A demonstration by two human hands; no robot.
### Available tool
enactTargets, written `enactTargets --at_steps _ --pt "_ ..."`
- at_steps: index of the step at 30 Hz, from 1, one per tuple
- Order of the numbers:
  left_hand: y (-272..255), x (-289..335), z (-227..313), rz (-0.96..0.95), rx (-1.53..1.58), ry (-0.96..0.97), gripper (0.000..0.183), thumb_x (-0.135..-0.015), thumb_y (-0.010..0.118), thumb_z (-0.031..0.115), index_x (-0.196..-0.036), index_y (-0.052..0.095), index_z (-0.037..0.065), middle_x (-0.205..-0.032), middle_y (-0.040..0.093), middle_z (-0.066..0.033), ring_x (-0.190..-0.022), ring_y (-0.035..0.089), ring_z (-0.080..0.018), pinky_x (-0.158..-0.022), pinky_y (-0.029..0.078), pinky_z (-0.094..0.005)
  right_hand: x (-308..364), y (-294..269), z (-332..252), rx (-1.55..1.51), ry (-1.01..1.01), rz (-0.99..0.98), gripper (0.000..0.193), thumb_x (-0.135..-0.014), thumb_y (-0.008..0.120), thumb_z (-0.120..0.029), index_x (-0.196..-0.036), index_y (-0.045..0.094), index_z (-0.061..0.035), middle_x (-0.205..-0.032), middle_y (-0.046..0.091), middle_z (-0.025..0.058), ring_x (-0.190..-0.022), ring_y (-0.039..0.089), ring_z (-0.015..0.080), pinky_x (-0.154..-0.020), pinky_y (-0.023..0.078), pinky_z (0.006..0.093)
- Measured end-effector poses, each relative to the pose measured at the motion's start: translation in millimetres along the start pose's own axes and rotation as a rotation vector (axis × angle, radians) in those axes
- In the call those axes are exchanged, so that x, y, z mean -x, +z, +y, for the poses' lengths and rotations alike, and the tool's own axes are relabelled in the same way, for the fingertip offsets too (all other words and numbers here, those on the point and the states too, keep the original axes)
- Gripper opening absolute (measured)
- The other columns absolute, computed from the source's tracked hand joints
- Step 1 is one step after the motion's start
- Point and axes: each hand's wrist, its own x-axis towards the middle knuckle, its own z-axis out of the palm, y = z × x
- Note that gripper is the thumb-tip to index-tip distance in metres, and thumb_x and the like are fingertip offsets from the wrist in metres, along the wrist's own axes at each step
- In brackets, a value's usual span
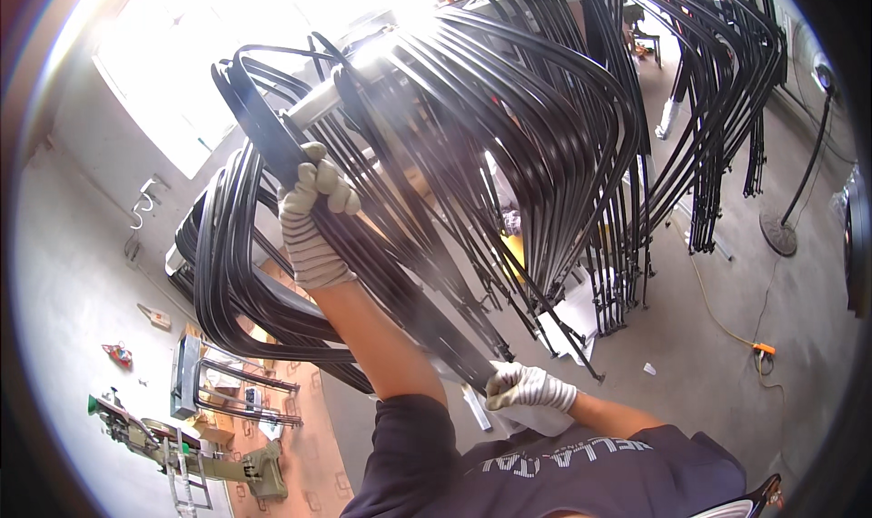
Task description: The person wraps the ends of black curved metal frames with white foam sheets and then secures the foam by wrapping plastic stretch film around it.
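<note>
My left hand [318, 200], in a white glove with a striped cuff, is closed around several long black bent tubes [272, 138] below their upper bend. My right hand [529, 387], gloved alike, is closed around the lower end of the same slanting bundle, close to my chest. The tubes run diagonally between both hands. Just behind them, many more black bent tubes [581, 91] hang over a pale rail [315, 106]. Whether the held tubes touch the rail cannot be made out.
More tubes hang at the left [213, 273] and far right [727, 109]. A fan on a round base [778, 234] stands at the right. An orange socket [765, 348] and its cable lie on the floor. A green machine [263, 471] and a ladder [186, 477] are at lower left.
</note>
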Motion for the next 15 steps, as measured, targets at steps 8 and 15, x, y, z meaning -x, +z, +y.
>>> enactTargets --at_steps 8,15 --pt "-7.7 8.6 -19.1 -0.013 -0.030 -0.037 0.031 -0.082 0.058 0.016 -0.107 0.050 0.000 -0.062 0.037 0.0023 -0.048 0.038 -0.0094 -0.044 0.037 -0.0249 3.1 -17.3 21.4 0.074 -0.214 -0.071 0.018 -0.071 0.069 -0.019 -0.083 0.064 -0.0062 -0.086 0.062 0.0093 -0.101 0.050 0.0173 -0.085 0.040 0.0315" --pt "-2.5 10.8 -14.7 0.027 -0.061 0.007 0.033 -0.083 0.058 0.018 -0.109 0.046 0.001 -0.062 0.033 0.0038 -0.047 0.033 -0.0067 -0.044 0.033 -0.0211 30.9 -2.1 -27.1 0.870 -0.061 -0.031 0.029 -0.071 0.065 -0.031 -0.087 0.060 -0.0080 -0.131 0.030 0.0267 -0.115 0.037 0.0401 -0.092 0.036 0.0431"
